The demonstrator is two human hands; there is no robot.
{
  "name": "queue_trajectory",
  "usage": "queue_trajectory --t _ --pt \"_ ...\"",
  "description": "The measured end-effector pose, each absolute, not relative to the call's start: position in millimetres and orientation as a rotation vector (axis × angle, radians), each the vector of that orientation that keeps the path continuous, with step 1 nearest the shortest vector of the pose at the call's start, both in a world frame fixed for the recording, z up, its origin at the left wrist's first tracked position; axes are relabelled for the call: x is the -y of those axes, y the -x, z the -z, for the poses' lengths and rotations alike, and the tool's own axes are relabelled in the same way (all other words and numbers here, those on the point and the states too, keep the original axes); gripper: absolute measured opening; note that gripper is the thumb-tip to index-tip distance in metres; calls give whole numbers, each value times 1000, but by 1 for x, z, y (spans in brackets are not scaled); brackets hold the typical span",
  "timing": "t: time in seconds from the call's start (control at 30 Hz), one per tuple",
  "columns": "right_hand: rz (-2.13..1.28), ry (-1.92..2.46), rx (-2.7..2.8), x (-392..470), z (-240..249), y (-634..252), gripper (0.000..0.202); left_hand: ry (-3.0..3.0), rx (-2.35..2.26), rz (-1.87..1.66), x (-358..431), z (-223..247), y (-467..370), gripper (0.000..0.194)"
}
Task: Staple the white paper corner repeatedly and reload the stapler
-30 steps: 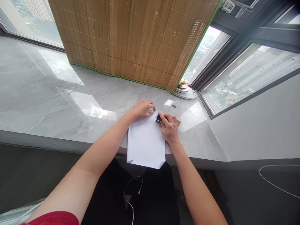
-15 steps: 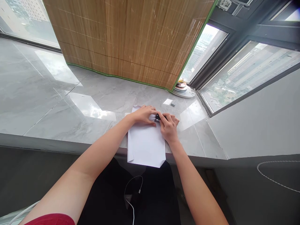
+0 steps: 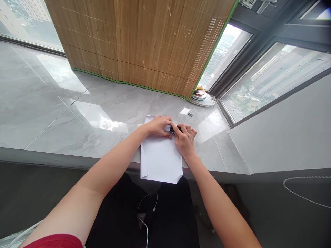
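Note:
A white paper bag or folded sheet (image 3: 161,158) lies on the grey tiled ledge, its folded near end hanging over the front edge. My left hand (image 3: 160,125) rests on its upper part, thumb and fingers apart, pressing the paper against the ledge. My right hand (image 3: 185,137) grips a small black stapler (image 3: 172,129) at the paper's upper right side. The stapler's front end points toward my left thumb and index finger; most of its body is hidden under my right fingers. Whether its jaws are around the paper, I cannot tell.
Small grey strips, apparently staples (image 3: 190,113), lie beyond my right hand, beside a bright reflection. A stack of plates (image 3: 203,100) stands in the window corner. A bamboo blind (image 3: 144,44) hangs at the back. A white cable (image 3: 143,220) runs over my lap.
My right fingers have pressed down a little on the stapler, and its top now looks lower. My left hand and the paper stay in place.

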State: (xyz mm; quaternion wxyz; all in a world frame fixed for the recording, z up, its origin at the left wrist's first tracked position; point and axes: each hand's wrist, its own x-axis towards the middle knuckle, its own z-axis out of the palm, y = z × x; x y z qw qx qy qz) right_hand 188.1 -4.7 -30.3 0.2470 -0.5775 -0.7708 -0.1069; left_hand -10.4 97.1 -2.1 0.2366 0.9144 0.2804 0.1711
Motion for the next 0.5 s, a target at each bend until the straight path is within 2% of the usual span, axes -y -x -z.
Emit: queue_trajectory --t 0.23,0.5 --pt "288 1585 2174 3 28 -184 56 -2502 -736 -500 -102 8 11 43" --pt "272 1779 1756 -2 29 -192 45 -2530 -763 -460 -106 7 17 50"
